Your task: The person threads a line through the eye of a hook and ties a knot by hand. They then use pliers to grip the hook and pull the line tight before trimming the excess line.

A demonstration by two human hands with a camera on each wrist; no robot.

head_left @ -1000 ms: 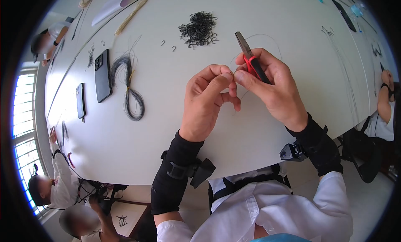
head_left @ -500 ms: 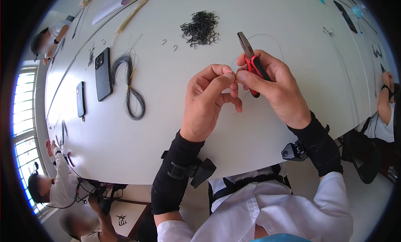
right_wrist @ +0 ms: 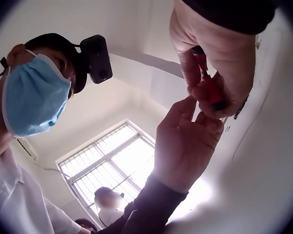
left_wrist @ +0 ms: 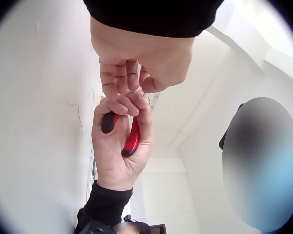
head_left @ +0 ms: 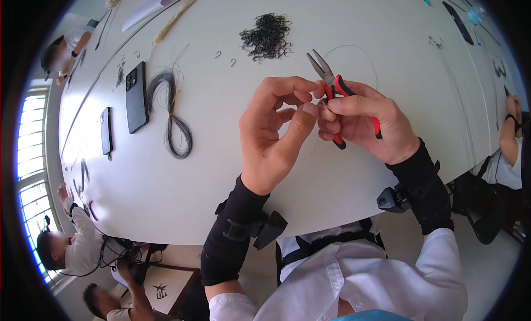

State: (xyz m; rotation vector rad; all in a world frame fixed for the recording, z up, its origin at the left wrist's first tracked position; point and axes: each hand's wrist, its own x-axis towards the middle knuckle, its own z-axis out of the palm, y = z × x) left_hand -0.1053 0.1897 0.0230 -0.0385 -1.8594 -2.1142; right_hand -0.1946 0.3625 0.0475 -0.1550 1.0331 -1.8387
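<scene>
In the head view, the right grip [head_left: 390, 119] is curled around the pliers [head_left: 329, 79], right of upper centre, jaws parted. The left grip [head_left: 276, 138], at centre, is loosely bent, thumb and forefinger apart.

Partly hiding the pliers [head_left: 329, 80] behind the right hand [head_left: 390, 122], losing the line [head_left: 354, 46] there, cutting off the sheet [head_left: 148, 10] at the head view's top edge, blurring a person's face [head_left: 60, 244]

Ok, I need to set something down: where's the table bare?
Bare: the table between the wire bundle and the left hand, and from that bundle to the near edge. Crowded: the phones beside the bundle, and the hook pile.
</scene>
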